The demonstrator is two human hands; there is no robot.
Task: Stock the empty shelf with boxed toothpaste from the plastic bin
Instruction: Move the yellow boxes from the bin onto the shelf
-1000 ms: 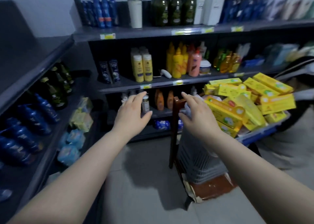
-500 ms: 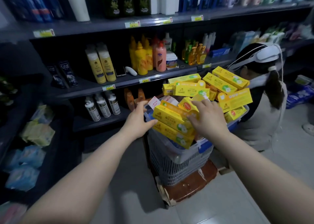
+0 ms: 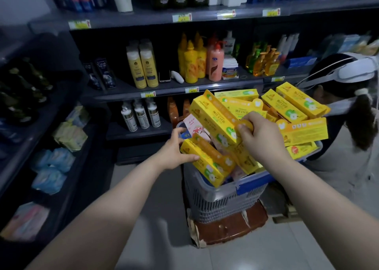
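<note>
Boxed toothpaste (image 3: 295, 105): yellow cartons heaped in the plastic bin (image 3: 221, 202), before the shelves (image 3: 127, 93). Right hand (image 3: 264, 140) fingers (image 3: 245, 129) curl round an upper carton (image 3: 213, 118); left hand (image 3: 174, 149) grips a lower carton (image 3: 207, 165), presumably to take two per trip.

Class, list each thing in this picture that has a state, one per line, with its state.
left hand, grips lower toothpaste box by its end, in bin
right hand, grips upper toothpaste box, tilted above pile
plastic bin, heaped full of boxes
</note>
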